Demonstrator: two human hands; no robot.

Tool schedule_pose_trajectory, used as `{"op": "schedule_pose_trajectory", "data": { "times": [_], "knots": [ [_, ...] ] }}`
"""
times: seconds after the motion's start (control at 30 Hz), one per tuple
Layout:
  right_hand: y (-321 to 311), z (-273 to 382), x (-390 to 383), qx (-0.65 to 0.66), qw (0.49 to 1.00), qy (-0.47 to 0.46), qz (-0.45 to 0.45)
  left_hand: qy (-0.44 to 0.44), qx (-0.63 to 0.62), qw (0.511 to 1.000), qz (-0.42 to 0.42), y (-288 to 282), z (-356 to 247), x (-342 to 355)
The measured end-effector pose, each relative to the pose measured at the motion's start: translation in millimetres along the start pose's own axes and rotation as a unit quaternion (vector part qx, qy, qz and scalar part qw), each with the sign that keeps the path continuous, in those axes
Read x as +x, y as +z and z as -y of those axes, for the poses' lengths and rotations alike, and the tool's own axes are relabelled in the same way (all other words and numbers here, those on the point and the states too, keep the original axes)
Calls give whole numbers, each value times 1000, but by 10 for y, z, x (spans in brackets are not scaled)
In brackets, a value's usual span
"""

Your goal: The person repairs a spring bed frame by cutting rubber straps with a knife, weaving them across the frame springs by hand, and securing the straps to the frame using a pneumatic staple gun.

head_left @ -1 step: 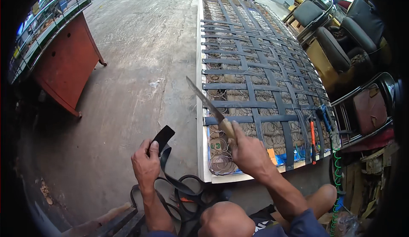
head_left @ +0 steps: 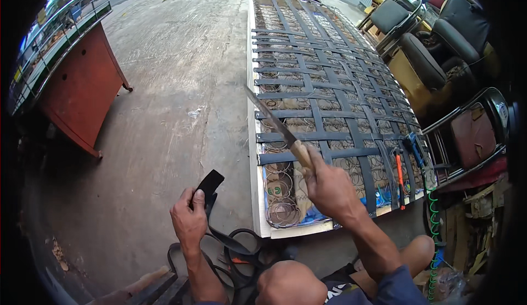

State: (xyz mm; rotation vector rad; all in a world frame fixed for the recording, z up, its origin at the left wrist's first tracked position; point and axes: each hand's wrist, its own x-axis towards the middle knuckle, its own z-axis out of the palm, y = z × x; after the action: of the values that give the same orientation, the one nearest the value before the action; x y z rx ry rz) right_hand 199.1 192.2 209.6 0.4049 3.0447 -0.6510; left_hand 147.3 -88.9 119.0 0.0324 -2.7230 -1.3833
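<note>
Beside webbed frame: chairs, green coiled hose.

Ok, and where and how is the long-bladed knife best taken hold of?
The long-bladed knife is probably best taken by its pale handle, from the near right, where the right hand grips it: the bare blade points away and leftward, leaving the handle at the near end.

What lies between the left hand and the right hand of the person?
In the head view, going from left hand to right hand: part of the black strap, concrete floor, the spring frame's white edge, then coil springs.
</note>
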Motion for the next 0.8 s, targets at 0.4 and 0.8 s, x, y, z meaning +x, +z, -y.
{"op": "schedule_pose_trajectory", "data": {
  "times": [0.4,0.8],
  "knots": [
    [-2349,-1755,-1049,-223,937,85,-254,177,-72,962,193,956,-569,-115],
    [1409,-3916,-6300,-76,550,797,-238,224,14,935,273,1590,-1263,-143]
  ]
}}
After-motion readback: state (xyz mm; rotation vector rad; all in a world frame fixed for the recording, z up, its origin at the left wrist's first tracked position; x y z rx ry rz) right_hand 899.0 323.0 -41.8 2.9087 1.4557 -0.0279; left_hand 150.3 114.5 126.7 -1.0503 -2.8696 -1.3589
